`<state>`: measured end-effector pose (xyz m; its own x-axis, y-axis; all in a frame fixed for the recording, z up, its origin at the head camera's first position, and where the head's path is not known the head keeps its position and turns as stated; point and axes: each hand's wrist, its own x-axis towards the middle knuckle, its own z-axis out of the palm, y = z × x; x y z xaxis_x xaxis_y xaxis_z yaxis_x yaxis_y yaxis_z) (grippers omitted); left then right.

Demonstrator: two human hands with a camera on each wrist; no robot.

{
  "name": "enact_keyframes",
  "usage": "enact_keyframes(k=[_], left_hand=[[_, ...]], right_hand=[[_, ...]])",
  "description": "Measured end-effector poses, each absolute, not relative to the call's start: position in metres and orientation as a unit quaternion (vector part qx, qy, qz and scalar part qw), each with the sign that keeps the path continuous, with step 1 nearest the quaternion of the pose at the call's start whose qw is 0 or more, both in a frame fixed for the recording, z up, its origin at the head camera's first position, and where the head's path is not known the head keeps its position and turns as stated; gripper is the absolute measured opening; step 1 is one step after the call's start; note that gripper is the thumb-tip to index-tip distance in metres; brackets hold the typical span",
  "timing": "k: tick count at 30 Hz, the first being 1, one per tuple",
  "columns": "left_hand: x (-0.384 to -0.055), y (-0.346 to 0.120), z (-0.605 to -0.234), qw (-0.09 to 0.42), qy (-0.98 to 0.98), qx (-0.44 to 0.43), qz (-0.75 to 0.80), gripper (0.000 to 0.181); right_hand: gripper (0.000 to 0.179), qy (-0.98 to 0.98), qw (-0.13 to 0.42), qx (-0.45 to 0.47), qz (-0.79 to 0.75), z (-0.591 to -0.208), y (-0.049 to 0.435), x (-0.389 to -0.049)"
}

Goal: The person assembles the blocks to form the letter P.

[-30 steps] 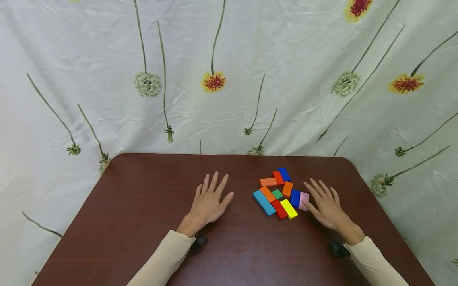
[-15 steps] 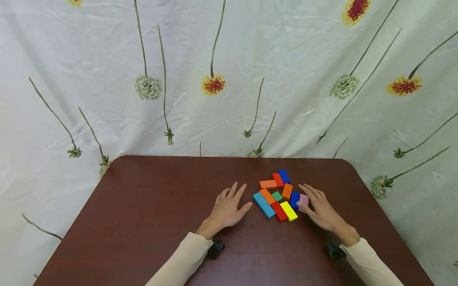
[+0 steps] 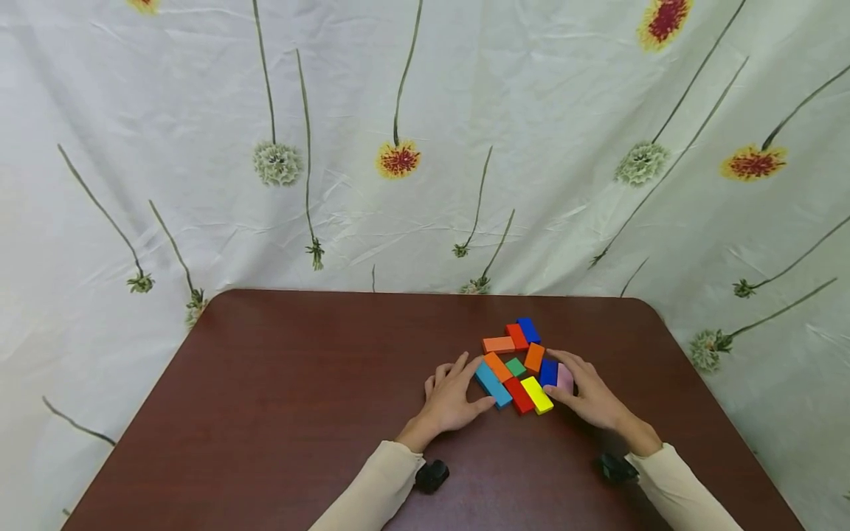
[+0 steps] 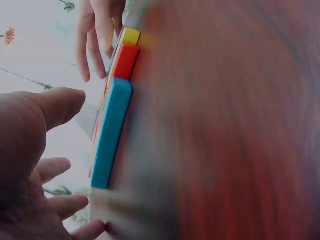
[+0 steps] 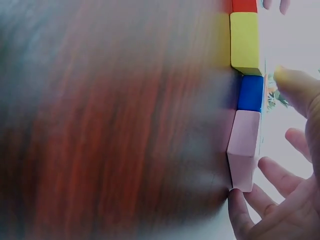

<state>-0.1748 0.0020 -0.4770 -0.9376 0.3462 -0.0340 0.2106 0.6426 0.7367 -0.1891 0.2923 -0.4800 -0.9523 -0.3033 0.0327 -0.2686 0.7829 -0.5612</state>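
Several coloured blocks lie flat in a loose cluster on the dark brown table. My left hand [image 3: 448, 404] is at the cluster's left side, its spread fingers beside the light blue block [image 3: 493, 385]; contact is unclear. On the other side, my right hand [image 3: 591, 396] reaches over the pink block [image 5: 244, 135], fingers loosely bent. One fingertip lies by that block's end in the right wrist view. Its thumb is above the blue block [image 3: 549, 372] and near the yellow block [image 3: 537, 395]. Between the hands are a red block [image 3: 519, 396], a green block [image 3: 516, 366] and two orange blocks, one being [image 3: 497, 366].
Farther back in the cluster lie another orange block [image 3: 499, 344], a red block [image 3: 517, 336] and a dark blue block [image 3: 528, 330]. The brown table [image 3: 299, 383] ends at a white curtain [image 3: 345, 199] with printed flowers.
The left hand has moved right across the table up to the light blue block. My right hand has shifted slightly left over the pink block. The blocks stay in their arrangement.
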Motion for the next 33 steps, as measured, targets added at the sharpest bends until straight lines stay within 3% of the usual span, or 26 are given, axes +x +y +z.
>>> enact_keyframes(k=[18,33], left_hand=[[-0.174,0.031,-0.486,0.019,0.891,0.039,0.452,0.079],[-0.171,0.040,-0.494,-0.013,0.894,0.025,0.447,0.075]], right_hand=[[0.058,0.943,0.022,-0.173,-0.283,-0.482,0.290,-0.187],[0.056,0.943,0.021,-0.175,-0.281,-0.484,0.291,-0.186]])
